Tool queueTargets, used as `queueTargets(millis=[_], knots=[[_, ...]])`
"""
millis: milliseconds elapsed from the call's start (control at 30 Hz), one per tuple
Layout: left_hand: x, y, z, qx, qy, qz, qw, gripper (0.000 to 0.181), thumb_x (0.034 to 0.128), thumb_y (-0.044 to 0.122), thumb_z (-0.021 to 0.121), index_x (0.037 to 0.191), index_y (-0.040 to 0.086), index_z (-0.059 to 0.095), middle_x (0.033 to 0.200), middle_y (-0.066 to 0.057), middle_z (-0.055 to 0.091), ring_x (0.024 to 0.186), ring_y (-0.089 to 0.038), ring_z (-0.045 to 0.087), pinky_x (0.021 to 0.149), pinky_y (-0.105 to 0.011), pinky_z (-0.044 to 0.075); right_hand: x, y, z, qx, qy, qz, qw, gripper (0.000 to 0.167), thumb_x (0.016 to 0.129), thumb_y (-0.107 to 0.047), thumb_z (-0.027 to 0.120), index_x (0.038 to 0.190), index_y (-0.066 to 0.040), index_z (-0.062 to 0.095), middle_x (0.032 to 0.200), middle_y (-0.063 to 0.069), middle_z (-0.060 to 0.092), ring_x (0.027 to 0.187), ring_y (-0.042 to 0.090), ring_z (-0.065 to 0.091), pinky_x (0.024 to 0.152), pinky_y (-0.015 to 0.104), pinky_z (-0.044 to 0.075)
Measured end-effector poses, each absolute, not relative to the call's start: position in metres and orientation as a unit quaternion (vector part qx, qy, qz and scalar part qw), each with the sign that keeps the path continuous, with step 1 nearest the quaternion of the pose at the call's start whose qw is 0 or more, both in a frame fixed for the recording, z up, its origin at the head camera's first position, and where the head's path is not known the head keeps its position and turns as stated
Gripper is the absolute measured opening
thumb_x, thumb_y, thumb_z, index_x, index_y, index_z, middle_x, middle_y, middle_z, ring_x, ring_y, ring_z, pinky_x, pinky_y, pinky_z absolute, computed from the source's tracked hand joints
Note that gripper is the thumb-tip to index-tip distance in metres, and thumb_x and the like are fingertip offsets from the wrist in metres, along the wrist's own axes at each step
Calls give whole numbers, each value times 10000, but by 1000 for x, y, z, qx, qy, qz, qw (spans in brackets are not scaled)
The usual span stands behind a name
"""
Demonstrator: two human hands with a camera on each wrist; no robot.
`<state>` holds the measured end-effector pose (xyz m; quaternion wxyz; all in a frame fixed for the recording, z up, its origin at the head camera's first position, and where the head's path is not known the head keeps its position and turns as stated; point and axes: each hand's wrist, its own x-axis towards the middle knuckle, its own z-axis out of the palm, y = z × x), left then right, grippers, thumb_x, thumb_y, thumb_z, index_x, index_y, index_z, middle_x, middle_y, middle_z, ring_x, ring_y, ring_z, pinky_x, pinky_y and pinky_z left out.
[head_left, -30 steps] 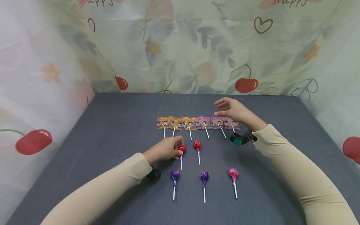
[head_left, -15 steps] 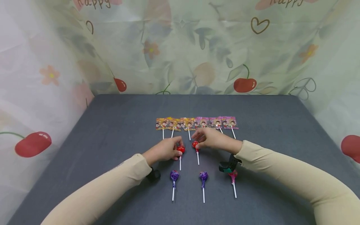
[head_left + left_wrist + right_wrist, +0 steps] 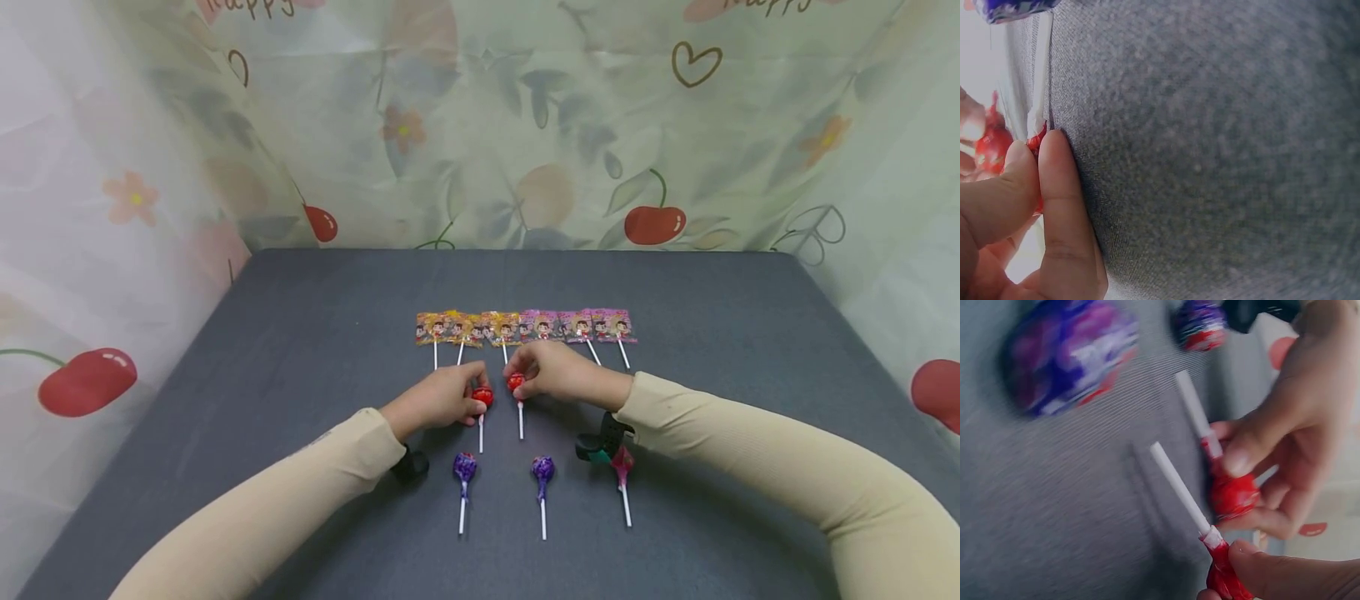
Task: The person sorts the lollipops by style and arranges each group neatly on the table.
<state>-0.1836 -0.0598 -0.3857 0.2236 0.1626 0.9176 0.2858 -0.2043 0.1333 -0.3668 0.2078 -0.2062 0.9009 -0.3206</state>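
Observation:
In the head view my left hand (image 3: 442,398) pinches a red lollipop (image 3: 482,397) by its wrapped head, the white stick pointing toward me. Just right of it, my right hand (image 3: 558,373) pinches a second red lollipop (image 3: 516,382) between thumb and fingers. A narrow gap separates the two heads. The left wrist view shows thumb and finger closed round the red wrapper (image 3: 1036,141). In the right wrist view both red lollipops, (image 3: 1235,495) and a nearer red one (image 3: 1225,575), are held side by side, sticks roughly parallel.
Behind the hands lies a row of flat lollipops in yellow wrappers (image 3: 431,329) and purple-pink wrappers (image 3: 611,325). Nearer me are two purple lollipops, one left (image 3: 465,468) and one right (image 3: 543,469), and a pink one (image 3: 622,467) partly behind the right wristband.
My right hand has come down and left from above the purple-pink wrappers and taken hold of the right red lollipop, which has shifted slightly left. My left hand has stayed in place.

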Motion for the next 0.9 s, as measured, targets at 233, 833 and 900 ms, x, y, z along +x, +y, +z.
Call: queueTargets(millis=[233,833,900], knots=[[-185,-58,-385,151,919,277,235,169,895,143,690,972,139,540,723,-42,589,598,-109,616,561,-252,475,-203,126,-361,-214,883,-353,223,238,815,-23,741,1045,-29,680,1026,88,696,935,210,679,762,295,529],[-184,-58,-383,154,923,267,231,166,898,142,685,957,129,531,692,-39,591,584,-107,625,534,-233,418,-201,116,-370,-218,900,-318,204,231,739,2,791,930,-68,680,893,37,681,798,135,620,697,257,492],[-184,-58,-382,153,923,269,230,166,896,138,688,954,128,532,687,-39,592,582,-108,626,534,-233,418,-201,116,-371,-221,899,-318,203,227,742,1,791,929,-70,682,897,36,686,800,129,627,709,260,502]])
